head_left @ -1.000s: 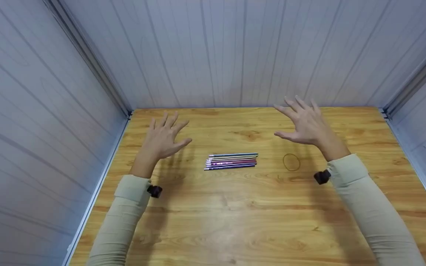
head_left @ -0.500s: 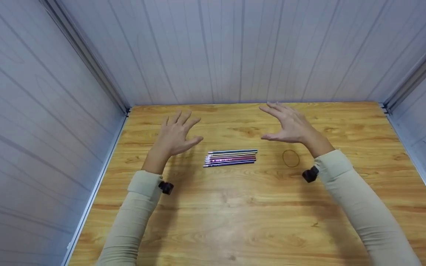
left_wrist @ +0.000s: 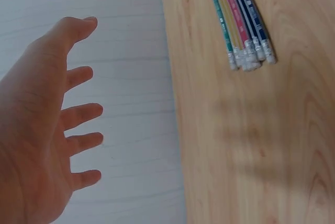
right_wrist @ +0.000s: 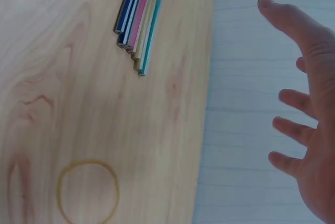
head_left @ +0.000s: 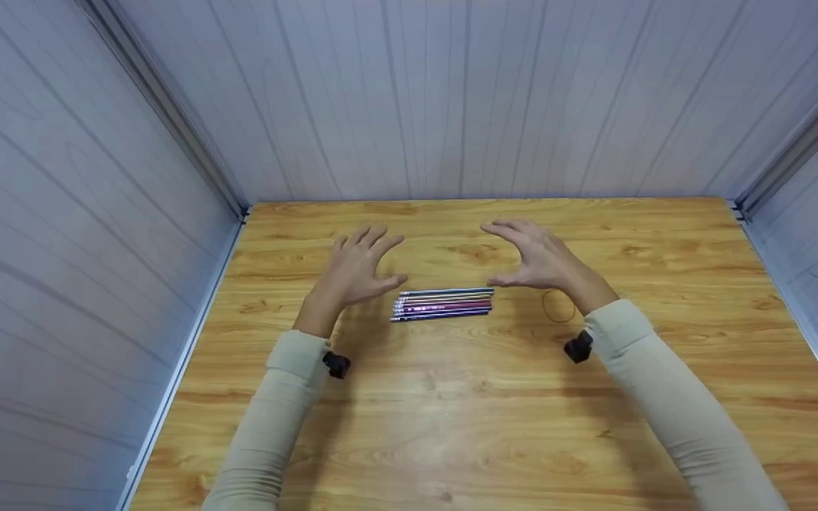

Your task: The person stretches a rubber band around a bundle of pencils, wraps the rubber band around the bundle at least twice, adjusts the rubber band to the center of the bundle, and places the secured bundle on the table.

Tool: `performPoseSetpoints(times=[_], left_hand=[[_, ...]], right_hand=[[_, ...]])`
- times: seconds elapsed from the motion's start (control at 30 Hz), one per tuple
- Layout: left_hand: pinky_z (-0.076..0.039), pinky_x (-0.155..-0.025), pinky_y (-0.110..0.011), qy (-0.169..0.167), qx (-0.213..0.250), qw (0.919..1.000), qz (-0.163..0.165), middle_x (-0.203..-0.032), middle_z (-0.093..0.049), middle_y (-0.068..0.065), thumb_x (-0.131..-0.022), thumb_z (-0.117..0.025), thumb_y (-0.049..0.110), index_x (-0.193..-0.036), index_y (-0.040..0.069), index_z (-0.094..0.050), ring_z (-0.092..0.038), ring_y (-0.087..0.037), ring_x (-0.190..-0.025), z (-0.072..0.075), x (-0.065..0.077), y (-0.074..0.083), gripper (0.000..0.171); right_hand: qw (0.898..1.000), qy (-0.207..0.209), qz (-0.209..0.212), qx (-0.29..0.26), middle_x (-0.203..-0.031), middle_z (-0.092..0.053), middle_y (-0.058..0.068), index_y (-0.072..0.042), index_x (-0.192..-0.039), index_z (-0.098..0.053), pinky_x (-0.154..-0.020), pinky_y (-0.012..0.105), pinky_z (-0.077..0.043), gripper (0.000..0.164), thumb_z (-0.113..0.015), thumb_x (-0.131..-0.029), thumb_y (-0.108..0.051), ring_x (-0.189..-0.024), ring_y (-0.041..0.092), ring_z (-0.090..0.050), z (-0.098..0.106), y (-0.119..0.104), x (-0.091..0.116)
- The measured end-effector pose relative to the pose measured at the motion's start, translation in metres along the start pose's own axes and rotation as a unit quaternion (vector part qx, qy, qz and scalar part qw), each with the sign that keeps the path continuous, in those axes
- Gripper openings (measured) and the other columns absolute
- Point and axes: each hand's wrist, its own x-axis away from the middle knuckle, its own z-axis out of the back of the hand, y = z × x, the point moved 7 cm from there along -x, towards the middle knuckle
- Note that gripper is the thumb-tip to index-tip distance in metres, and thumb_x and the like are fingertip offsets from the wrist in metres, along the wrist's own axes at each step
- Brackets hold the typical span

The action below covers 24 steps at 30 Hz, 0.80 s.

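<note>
Several pencils (head_left: 443, 304) in green, yellow, pink and dark blue lie side by side on the wooden table, their white eraser ends toward the left. My left hand (head_left: 359, 273) hovers above the table near those eraser ends, fingers spread and slightly bent, holding nothing. Over the other end of the row hangs my right hand (head_left: 540, 259), its thumb apart from the fingers and nothing held. A thin yellow rubber band (right_wrist: 60, 190) lies in a loop to the right of the pencils; in the head view the right wrist partly overlaps it.
The wooden table (head_left: 437, 426) meets a pale panelled wall (head_left: 423, 99) at the back. Similar panels (head_left: 61, 270) stand along the left and right sides. A small black camera (head_left: 338, 365) is worn on each wrist.
Both hands have moved inward and lower, closer to the two ends of the pencil row. Their fingers are a little more bent. The pencils and rubber band have stayed in place.
</note>
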Motion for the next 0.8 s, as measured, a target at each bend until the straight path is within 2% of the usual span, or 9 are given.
performPoseSetpoints(times=[0.13,0.3,0.6,0.8], left_hand=[[-0.036,-0.130,-0.075,0.015,0.001,0.9998,-0.013,-0.177,-0.049,-0.014,-0.102,-0.073,0.059,-0.168,0.024,-0.053,-0.042,-0.044,-0.167,-0.009,-0.001,0.004,0.078],[-0.041,-0.128,-0.071,0.018,0.011,0.9997,-0.014,-0.172,-0.055,-0.011,-0.099,-0.078,0.053,-0.166,0.023,-0.056,-0.049,-0.041,-0.161,-0.021,0.000,0.005,0.076],[-0.045,-0.123,-0.072,-0.023,0.061,0.9977,-0.016,-0.165,-0.060,-0.015,-0.095,-0.084,0.052,-0.166,0.022,-0.056,-0.054,-0.043,-0.154,-0.051,0.000,0.004,0.082],[-0.044,-0.120,-0.071,-0.038,0.099,0.9943,-0.008,-0.160,-0.061,-0.018,-0.092,-0.090,0.046,-0.164,0.021,-0.058,-0.054,-0.044,-0.150,-0.068,0.001,0.004,0.082]], right_hand=[[1.000,0.017,0.012,-0.012,-0.171,-0.052,0.022,-0.017,-0.170,-0.050,-0.125,0.078,-0.041,0.098,-0.098,-0.088,-0.041,-0.158,0.052,-0.049,-0.013,0.000,0.000],[1.000,0.013,0.018,-0.018,-0.168,-0.056,0.021,-0.016,-0.168,-0.052,-0.124,0.077,-0.042,0.096,-0.098,-0.088,-0.040,-0.155,0.051,-0.052,-0.029,0.000,-0.002],[0.998,-0.030,-0.003,-0.047,-0.172,-0.050,0.022,-0.018,-0.170,-0.050,-0.123,0.079,-0.042,0.094,-0.096,-0.091,-0.040,-0.159,0.052,-0.045,-0.059,0.005,-0.001],[0.997,-0.038,0.002,-0.067,-0.169,-0.051,0.024,-0.016,-0.167,-0.053,-0.120,0.076,-0.047,0.091,-0.097,-0.090,-0.036,-0.155,0.050,-0.048,-0.076,0.006,0.001]])
